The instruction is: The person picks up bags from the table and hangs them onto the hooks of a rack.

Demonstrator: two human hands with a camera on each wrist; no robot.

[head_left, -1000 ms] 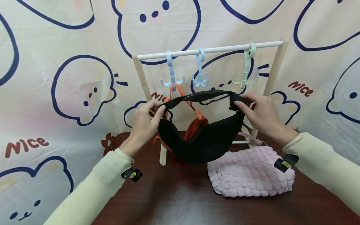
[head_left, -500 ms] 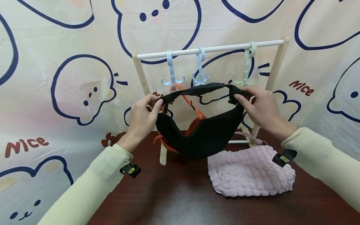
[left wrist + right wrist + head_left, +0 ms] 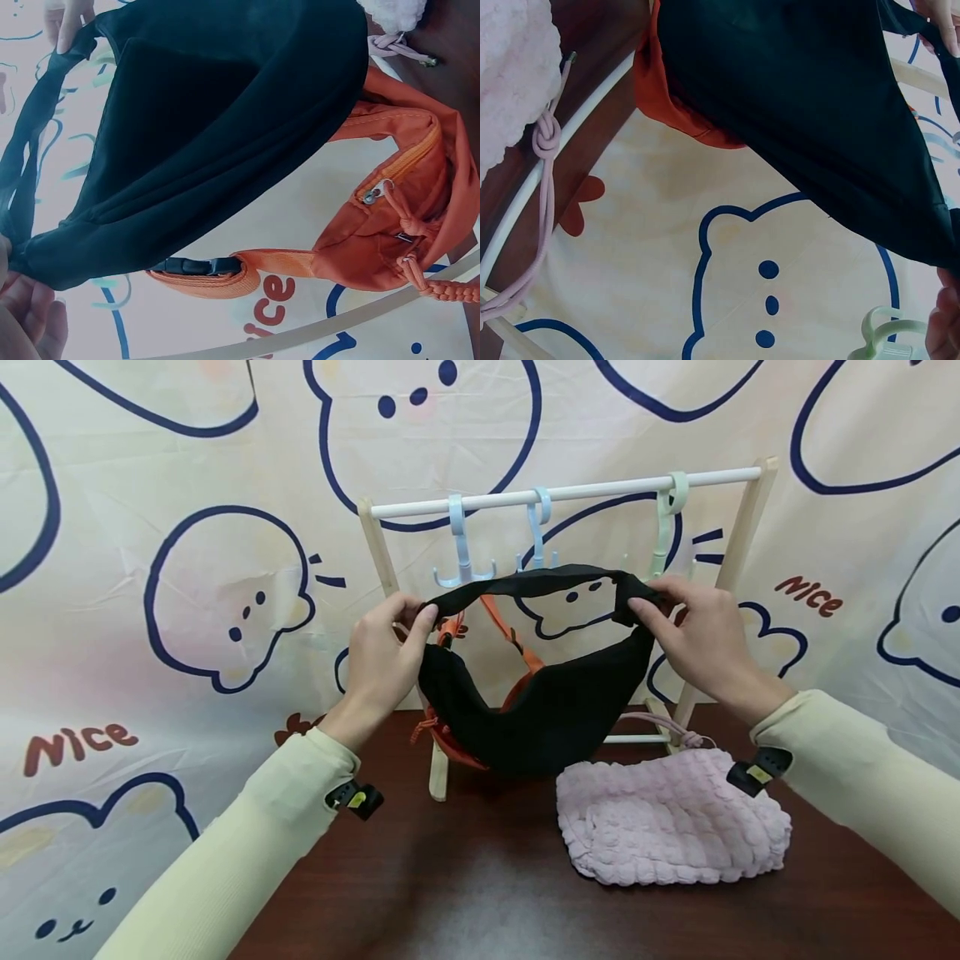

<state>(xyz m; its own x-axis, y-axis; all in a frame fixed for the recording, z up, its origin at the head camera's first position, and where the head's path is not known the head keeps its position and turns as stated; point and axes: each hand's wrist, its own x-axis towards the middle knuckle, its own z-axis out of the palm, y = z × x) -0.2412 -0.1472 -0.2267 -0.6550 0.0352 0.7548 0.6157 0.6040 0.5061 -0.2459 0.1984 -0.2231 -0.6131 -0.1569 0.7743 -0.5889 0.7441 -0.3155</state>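
Observation:
A black cloth bag (image 3: pixel 547 710) with a wide strap hangs in the air between both hands. My left hand (image 3: pixel 384 652) pinches the strap's left end between thumb and fingers. At the other end, my right hand (image 3: pixel 701 631) pinches the strap beside its knotted part. The strap arches upward between them, in front of the blue hooks (image 3: pixel 463 556). Behind the black bag an orange bag (image 3: pixel 405 202) with a zip hangs by its strap; the left wrist view shows its zip and braided cord. The black bag hides much of it in the head view.
A rack with a white rail (image 3: pixel 585 492) and wooden legs stands on the dark table (image 3: pixel 480 893). A pale green hook (image 3: pixel 663 531) hangs at the rail's right. A pink puffy bag (image 3: pixel 671 818) with a cord lies front right. Behind is a printed cloth (image 3: pixel 187 460).
Both hands have lifted the black bag, and its strap now covers the lower parts of the middle blue hook and the green hook. The pink bag stays in place.

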